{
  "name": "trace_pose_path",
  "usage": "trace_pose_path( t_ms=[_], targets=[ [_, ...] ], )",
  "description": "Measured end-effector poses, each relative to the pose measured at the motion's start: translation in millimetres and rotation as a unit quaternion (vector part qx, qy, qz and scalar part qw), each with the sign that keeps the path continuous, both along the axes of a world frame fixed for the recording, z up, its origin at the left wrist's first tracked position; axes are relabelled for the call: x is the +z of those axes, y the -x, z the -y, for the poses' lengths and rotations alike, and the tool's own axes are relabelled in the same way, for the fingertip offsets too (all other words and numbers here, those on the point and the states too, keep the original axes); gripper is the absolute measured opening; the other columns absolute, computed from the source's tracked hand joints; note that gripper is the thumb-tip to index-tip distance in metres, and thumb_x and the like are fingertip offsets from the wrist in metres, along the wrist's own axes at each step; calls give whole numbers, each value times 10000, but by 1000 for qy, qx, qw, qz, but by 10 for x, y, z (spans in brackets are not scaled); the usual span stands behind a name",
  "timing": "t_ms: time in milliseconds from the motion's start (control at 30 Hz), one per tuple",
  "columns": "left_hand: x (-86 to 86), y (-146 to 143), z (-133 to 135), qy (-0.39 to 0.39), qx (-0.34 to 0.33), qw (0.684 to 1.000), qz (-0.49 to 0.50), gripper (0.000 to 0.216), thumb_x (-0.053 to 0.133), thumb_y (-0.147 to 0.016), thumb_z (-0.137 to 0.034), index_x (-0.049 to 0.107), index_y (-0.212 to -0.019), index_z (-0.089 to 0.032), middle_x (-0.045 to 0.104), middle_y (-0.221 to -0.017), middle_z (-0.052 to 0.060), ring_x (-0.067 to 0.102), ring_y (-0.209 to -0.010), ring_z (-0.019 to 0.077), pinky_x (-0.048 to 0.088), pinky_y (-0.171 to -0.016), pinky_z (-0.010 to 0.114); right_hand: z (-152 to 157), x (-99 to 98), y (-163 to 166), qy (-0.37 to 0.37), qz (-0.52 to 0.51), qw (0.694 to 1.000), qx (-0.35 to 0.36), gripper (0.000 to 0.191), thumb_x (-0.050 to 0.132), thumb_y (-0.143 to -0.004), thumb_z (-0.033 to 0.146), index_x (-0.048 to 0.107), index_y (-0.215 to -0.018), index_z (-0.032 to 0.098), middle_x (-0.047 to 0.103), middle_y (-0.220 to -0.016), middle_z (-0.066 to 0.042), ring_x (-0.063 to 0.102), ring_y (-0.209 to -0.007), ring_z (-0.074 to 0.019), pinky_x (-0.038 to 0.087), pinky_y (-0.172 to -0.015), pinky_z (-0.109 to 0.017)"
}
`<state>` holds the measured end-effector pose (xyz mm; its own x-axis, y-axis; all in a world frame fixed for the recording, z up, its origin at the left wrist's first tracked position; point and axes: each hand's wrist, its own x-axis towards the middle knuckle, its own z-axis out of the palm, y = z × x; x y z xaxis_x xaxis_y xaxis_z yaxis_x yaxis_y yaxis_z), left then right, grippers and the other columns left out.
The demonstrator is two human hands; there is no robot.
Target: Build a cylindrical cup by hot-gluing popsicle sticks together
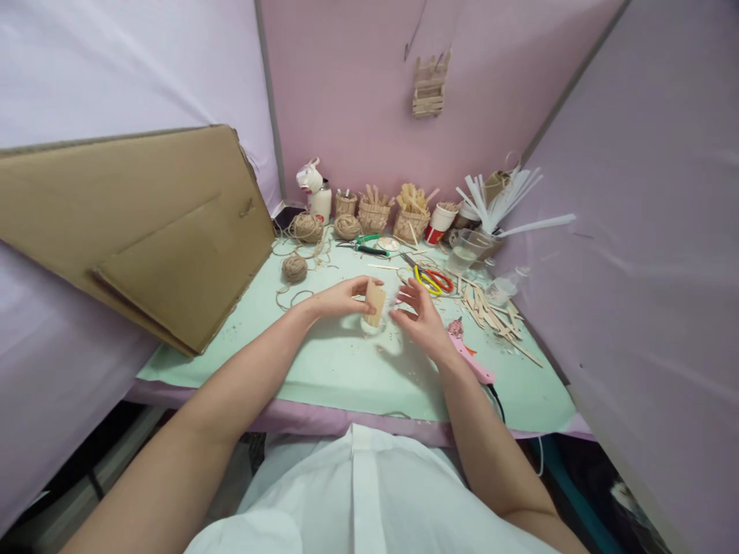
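Observation:
In the head view my left hand [349, 296] grips a small pale wooden panel [376, 303] between thumb and fingers, tilted above the table. It looks like flat craft sticks joined side by side. My right hand [416, 314] hovers just to the right of the panel, its fingers curled but apart, with nothing visible in them. A faint whitish blur lies between the hand and the panel; I cannot make out what it is. Close by my right wrist lies a pink hot glue gun [470, 355]. Beyond my right hand are yellow-handled scissors [426, 282].
Twine balls [295, 268] sit at the left, beside a large cardboard sheet [173, 238]. Green-handled pliers [369, 246] lie farther back. Stick-filled pots [374, 215] line the rear. Loose wooden sticks [490, 312] and a clear plastic cup [466, 250] with white strips are at right.

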<state>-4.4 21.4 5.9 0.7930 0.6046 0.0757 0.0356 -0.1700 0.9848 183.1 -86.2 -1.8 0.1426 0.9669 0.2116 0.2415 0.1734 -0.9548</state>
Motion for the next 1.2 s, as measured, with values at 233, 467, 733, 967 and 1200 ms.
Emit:
trace_pose_path(
  t_ms=[233,467,733,967,1200],
  targets=[
    [-70,11,-25,26,-51,998,-17,856,771,-620,-204,412,-1396,-216,550,-1348,163,604,-1130,244,481,-917,384,-18,-51,75,-28,40,996,68,842,743,-726,360,313,-1449,312,462,-1440,-119,463,-1320,-257,431,-1033,-479],
    [108,200,-161,-109,173,979,19,543,684,-741,-299,572,-1256,-170,633,-1219,130,606,-1082,220,460,-941,373,-35,-155,91,-96,68,990,-75,758,713,-749,354,335,-1399,254,551,-1291,-129,542,-1202,-240,486,-962,-436],
    [-28,204,-247,-371,224,861,-267,246,582,-785,-279,730,-929,-145,698,-970,102,609,-917,225,463,-846,327,-20,-220,172,-67,131,988,-55,772,720,-728,344,331,-1386,232,569,-1250,-129,560,-1153,-247,512,-906,-422],
    [-91,145,-191,-390,221,817,-362,292,494,-806,-205,745,-937,-135,695,-950,126,615,-917,225,455,-824,302,-42,-305,168,-87,165,980,-63,789,713,-743,355,307,-1407,224,557,-1273,-139,557,-1149,-255,496,-935,-443],
    [-150,136,-215,-382,250,808,-372,328,444,-851,-202,755,-907,-112,683,-942,158,616,-913,238,449,-837,319,-39,-317,169,-86,165,981,-58,759,690,-766,371,305,-1404,224,543,-1283,-146,552,-1165,-260,493,-944,-451]
  ],
)
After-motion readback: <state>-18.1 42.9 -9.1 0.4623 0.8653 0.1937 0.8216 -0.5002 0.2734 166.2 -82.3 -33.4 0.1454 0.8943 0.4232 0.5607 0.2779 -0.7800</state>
